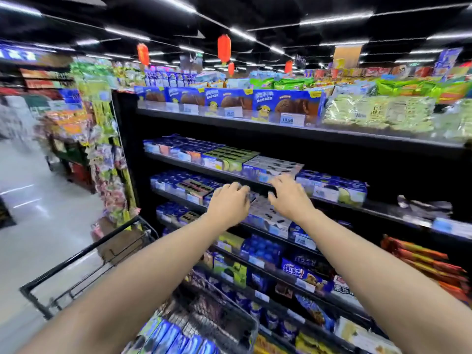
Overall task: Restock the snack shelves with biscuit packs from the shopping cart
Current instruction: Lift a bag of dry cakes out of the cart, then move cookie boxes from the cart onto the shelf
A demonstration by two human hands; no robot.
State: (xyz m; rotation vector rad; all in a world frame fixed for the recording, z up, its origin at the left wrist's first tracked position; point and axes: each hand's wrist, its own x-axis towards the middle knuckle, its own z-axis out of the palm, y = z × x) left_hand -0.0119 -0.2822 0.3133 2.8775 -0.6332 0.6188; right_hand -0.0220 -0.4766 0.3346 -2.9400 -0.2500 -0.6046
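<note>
While our left hand (228, 203) curls round one end of the biscuit pack (265, 213) on the shelf (173, 196) and our right hand (288, 198) lies spread on top, we list it: light, stiff carton, fragile contents, best held by both ends.

Left hand (228, 203) grips, right hand (289, 198) touches a biscuit pack (265, 214) on the shelf (178, 198); shopping cart (76, 274) at seven o'clock.

black shelves (255, 123) carry blue biscuit packs (332, 187), price-tagged.
</note>
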